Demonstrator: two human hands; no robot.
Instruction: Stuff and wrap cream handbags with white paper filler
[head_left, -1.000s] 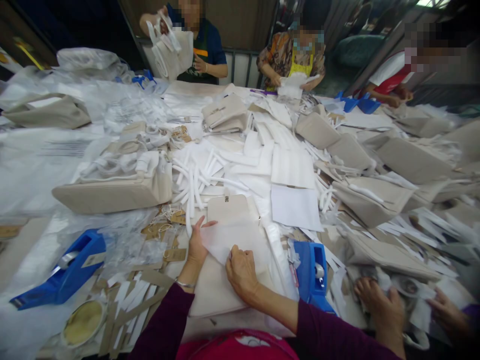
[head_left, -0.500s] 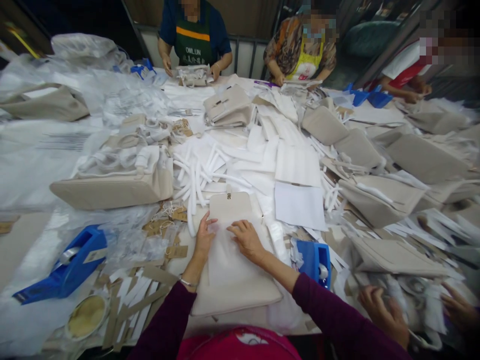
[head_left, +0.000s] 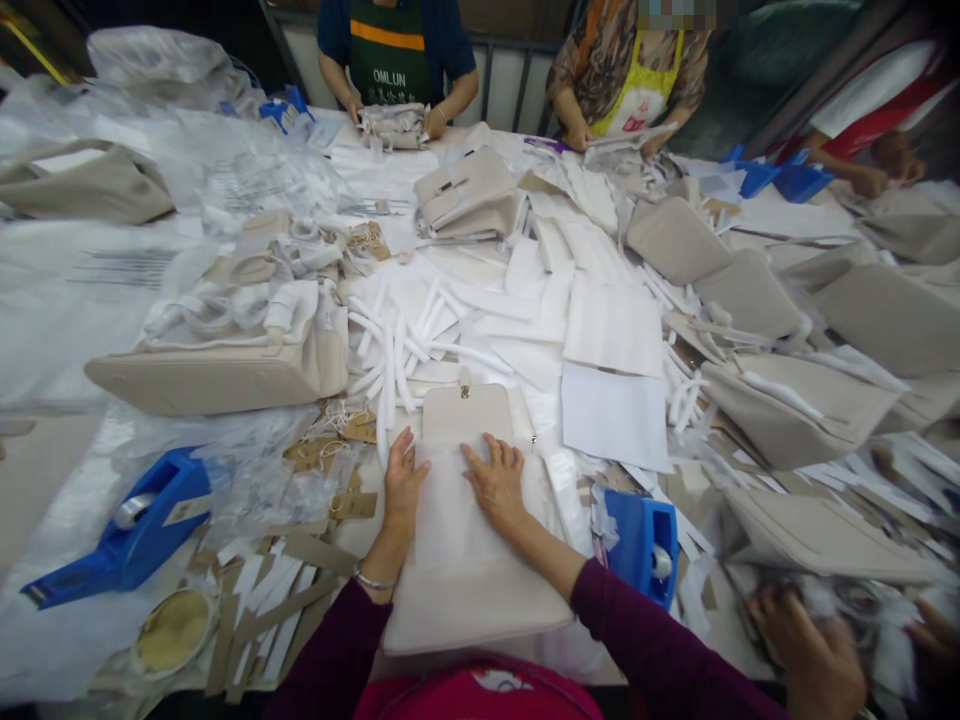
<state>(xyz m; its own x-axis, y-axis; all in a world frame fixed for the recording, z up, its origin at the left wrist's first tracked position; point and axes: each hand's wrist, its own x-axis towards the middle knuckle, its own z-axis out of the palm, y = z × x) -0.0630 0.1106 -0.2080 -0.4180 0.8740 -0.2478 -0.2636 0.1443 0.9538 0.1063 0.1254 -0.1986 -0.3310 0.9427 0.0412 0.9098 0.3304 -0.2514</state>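
Note:
A beige handbag (head_left: 480,610) lies flat before me, its flap with a small metal clasp (head_left: 465,392) pointing away from me. Over its middle is a thin, whitish translucent sheet (head_left: 448,520). My left hand (head_left: 405,485) rests along the left edge of the sheet, fingers apart. My right hand (head_left: 496,482) lies flat on the sheet with its fingers spread. Neither hand grips anything. White foam strips (head_left: 397,350) lie just beyond the bag.
Blue tape dispensers stand to the left (head_left: 142,530) and right (head_left: 637,545). Another beige bag (head_left: 217,380) is at the left; several more are piled at the right. A co-worker's hands (head_left: 814,640) are at the lower right. Other people stand across the table.
My right hand has flattened onto the sheet, its fingers spreading. My left fingers have straightened a little along the edge. The whole view has shifted slightly.

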